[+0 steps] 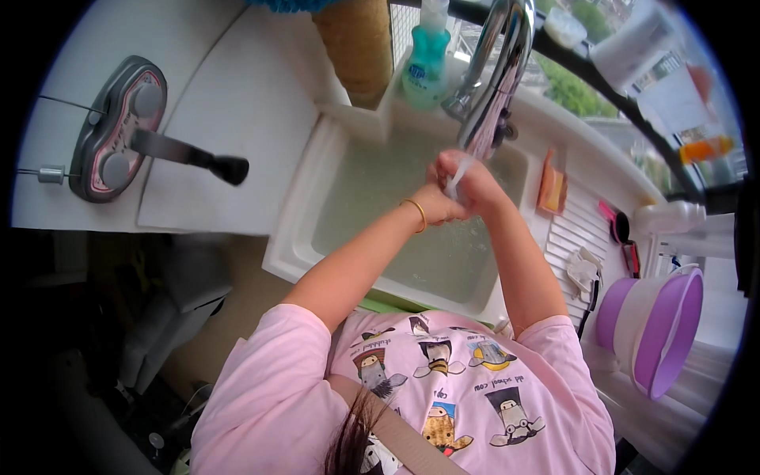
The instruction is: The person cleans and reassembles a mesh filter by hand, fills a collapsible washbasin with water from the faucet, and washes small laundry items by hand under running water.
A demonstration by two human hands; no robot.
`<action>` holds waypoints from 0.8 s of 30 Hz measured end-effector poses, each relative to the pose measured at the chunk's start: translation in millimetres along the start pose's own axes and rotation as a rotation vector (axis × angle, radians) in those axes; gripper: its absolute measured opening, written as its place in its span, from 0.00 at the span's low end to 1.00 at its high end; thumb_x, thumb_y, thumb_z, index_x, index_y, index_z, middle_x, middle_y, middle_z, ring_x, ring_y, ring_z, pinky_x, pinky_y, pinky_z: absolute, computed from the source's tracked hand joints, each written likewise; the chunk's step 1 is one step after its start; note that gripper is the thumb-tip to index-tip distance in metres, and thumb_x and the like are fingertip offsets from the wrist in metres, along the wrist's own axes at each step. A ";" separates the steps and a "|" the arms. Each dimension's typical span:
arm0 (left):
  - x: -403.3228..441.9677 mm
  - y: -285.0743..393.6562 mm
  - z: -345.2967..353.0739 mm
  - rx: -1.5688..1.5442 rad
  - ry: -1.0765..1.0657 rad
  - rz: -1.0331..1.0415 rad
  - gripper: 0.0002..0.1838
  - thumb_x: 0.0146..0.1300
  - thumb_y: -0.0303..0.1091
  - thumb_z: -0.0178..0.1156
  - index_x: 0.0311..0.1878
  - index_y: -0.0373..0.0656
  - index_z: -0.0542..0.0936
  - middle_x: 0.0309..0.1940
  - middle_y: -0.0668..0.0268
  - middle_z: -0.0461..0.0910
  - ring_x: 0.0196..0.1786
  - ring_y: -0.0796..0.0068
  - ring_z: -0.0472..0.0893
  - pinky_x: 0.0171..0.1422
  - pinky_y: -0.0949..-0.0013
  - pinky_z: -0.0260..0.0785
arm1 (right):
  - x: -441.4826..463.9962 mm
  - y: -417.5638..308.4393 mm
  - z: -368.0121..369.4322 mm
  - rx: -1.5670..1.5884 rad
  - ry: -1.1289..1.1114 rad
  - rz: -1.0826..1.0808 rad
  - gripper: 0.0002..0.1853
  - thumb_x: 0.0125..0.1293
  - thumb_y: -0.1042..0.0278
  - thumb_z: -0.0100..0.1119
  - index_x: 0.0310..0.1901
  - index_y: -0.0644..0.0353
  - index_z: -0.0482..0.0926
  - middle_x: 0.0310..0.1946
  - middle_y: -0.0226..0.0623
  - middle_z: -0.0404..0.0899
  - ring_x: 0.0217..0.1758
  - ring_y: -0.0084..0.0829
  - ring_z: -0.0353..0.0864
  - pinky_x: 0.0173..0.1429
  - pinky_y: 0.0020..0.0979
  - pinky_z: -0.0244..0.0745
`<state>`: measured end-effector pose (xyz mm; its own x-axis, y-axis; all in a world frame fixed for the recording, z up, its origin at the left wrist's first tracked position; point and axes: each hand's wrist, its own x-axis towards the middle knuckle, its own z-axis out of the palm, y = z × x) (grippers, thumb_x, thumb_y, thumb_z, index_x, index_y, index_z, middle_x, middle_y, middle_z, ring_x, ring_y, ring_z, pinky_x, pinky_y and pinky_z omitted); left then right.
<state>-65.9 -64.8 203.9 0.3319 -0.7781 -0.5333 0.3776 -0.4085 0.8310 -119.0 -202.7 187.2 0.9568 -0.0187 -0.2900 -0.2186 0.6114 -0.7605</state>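
Both hands meet under a stream of running water (454,180) over the filled sink (294,229). My left hand (440,202), with a gold bangle (419,215) at its wrist, presses against the right one with its fingers bent. My right hand (473,180) is curled over it, closed. Whatever lies between the palms, if anything, is hidden. Just above the hands hangs the chrome faucet (492,67). Cloudy water (372,198) fills the basin below them.
A teal pump bottle (426,71) stands at the sink's back corner. On the ribbed right ledge are an orange soap packet (552,188), a whitish crumpled item (583,271) and brushes (618,226). A purple-and-white bucket (661,328) is at right. A grey handled device (123,131) sits left.
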 end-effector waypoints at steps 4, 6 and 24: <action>14.9 -22.0 20.8 0.589 0.425 0.335 0.52 0.53 0.35 0.70 0.76 0.39 0.49 0.40 0.52 0.85 0.43 0.49 0.85 0.51 0.53 0.78 | 3.3 17.1 12.5 0.007 0.467 -0.087 0.09 0.72 0.63 0.59 0.42 0.61 0.79 0.35 0.30 0.82 0.36 0.23 0.79 0.41 0.28 0.75; 12.9 -24.8 24.4 0.741 0.415 0.143 0.49 0.59 0.37 0.65 0.77 0.38 0.48 0.41 0.46 0.85 0.44 0.46 0.85 0.51 0.51 0.78 | -1.7 23.7 20.9 -0.074 0.749 -0.119 0.12 0.73 0.62 0.55 0.41 0.65 0.79 0.35 0.35 0.83 0.36 0.28 0.80 0.42 0.33 0.75; 10.0 -64.0 -40.3 -0.386 0.145 -0.053 0.09 0.70 0.34 0.62 0.47 0.39 0.79 0.36 0.64 0.81 0.39 0.70 0.81 0.45 0.65 0.78 | -289.6 -130.4 32.8 -0.807 1.268 -0.898 0.17 0.69 0.53 0.66 0.45 0.61 0.78 0.32 0.31 0.79 0.35 0.20 0.76 0.39 0.23 0.73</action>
<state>-52.0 -27.3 139.1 0.4110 -0.6744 -0.6134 0.6849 -0.2157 0.6960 -361.3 -251.0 389.5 0.1815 -0.8935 0.4107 -0.1606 -0.4390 -0.8840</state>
